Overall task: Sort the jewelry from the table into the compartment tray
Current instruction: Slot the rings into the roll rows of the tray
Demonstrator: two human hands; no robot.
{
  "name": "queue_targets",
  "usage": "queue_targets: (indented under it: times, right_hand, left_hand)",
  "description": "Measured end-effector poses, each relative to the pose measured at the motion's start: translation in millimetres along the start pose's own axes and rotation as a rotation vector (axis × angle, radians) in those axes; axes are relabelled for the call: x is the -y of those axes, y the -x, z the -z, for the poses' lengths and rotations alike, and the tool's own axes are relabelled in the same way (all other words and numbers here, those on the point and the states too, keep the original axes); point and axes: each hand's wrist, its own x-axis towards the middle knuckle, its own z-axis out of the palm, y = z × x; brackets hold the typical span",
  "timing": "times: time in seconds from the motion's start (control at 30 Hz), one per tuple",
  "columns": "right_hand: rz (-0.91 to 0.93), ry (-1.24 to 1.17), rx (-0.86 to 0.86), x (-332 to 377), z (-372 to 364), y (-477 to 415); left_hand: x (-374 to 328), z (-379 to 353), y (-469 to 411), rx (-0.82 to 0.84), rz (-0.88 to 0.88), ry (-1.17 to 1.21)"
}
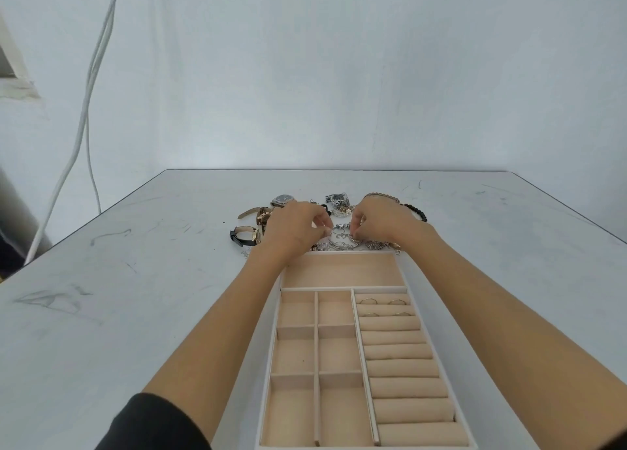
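Observation:
A beige compartment tray (334,331) lies in front of me, with several thin rings (368,301) slotted in its far ring rolls. Beyond its far edge sits a heap of silver jewelry (341,238). My left hand (294,227) and my right hand (380,224) both reach over the tray into this heap, fingers curled and pinching small silver pieces. What exactly each hand pinches is too small to tell. Watches (247,236) lie left of the heap, and a dark bead bracelet (419,212) lies to the right.
The white table (135,297) stretches wide on both sides of the tray. More watches (283,199) and a metal-band watch (336,199) lie behind the hands. White cables (90,110) hang down the wall at the left.

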Motion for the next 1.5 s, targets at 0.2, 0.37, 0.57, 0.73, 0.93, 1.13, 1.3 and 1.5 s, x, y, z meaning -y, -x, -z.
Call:
queue_targets:
  times: [0.2,0.37,0.57,0.73,0.93,1.13,1.3,1.5]
  right_hand:
    - [0.045,0.134,0.055,1.0,-6.8,-0.8]
    - [0.054,-0.026,0.057,-2.4,-3.8,0.1]
    - [0.073,-0.205,-0.106,-7.8,-2.9,3.9]
    - [0.078,-0.277,-0.156,-11.3,-3.4,7.0]
    - [0.048,-0.353,-0.194,-18.0,-5.0,7.9]
    - [0.055,-0.399,-0.227,-21.9,-10.6,9.2]
    - [0.034,-0.601,-0.27,-21.4,-15.3,13.1]
    - [-0.004,-0.797,-0.274,-17.1,-22.6,16.5]
  left_hand:
    - [-17.6,-4.1,-2.7,-0.003,-0.046,-0.18]
    - [-27.1,-9.5,-7.0,-0.054,-0.022,-0.309]
    - [-36.2,-7.8,-14.1,-0.053,-0.031,-0.452]
    - [-41.2,-9.1,-18.3,-0.066,-0.114,-0.617]
    - [-41.9,-10.9,-22.4,0.016,-0.18,-0.693]
    - [-30.4,-2.3,-24.8,0.151,-0.144,-0.414]
    - [-24.7,4.1,-23.6,0.128,-0.146,-0.275]
    - [-26.6,3.8,-26.6,0.119,-0.139,-0.305]
